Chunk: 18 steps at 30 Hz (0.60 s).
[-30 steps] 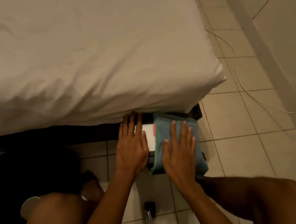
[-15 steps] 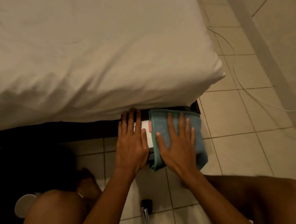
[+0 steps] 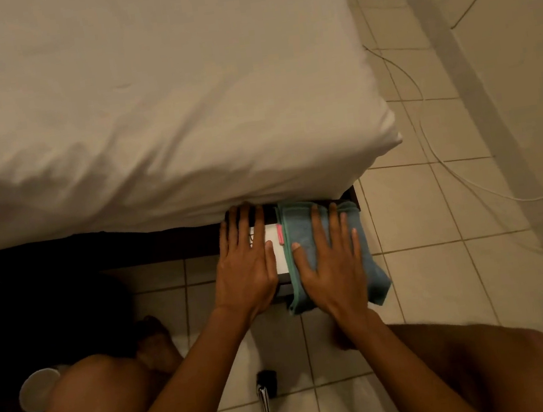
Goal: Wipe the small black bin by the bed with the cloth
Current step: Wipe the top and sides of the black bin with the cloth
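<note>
The small black bin [image 3: 283, 289] stands on the tiled floor against the bed's dark frame, tucked under the mattress corner. Only its dark front edge and a white patch of its top [image 3: 275, 253] show between my hands. My left hand [image 3: 245, 264] lies flat on the bin's left part, with the fingertips reaching under the mattress edge. A folded blue cloth [image 3: 367, 262] with a pink tag covers the bin's right part and hangs over its front. My right hand [image 3: 331, 267] presses flat on the cloth, fingers spread.
The white mattress [image 3: 146, 101] overhangs the bin. A thin white cable [image 3: 426, 137] runs across the tiles at right, beside the wall [image 3: 521, 69]. A metal tube with a black cap [image 3: 266, 393] lies between my knees. At lower left lie a dark mat [image 3: 37, 323] and a round white object [image 3: 38, 388].
My right hand has slid the cloth a little toward the bed, and the cloth lies flatter over the bin. My left hand has stayed in place.
</note>
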Available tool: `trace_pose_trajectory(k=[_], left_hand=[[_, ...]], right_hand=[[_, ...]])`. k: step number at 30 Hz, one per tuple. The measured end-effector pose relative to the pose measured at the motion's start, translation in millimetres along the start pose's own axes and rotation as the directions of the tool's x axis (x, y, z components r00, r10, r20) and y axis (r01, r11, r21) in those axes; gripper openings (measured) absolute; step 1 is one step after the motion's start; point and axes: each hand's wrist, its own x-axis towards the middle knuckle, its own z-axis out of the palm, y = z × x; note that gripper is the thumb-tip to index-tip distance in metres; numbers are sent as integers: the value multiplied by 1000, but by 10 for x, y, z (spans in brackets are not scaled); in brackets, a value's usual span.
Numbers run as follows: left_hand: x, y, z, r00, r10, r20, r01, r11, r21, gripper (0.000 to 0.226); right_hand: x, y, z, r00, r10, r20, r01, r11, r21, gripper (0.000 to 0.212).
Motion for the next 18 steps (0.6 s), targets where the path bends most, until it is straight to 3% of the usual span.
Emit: trace_pose_trajectory(k=[8, 18], left_hand=[[66, -23, -180, 995, -49, -86, 39, 993, -110, 55], [-24, -312, -210, 989, -83, -119, 90, 994, 55, 39]], right_hand=[[-231, -228, 105, 999, 5, 47, -9, 997, 76, 76], [-256, -376, 162, 996, -72, 54, 67, 994, 82, 75]])
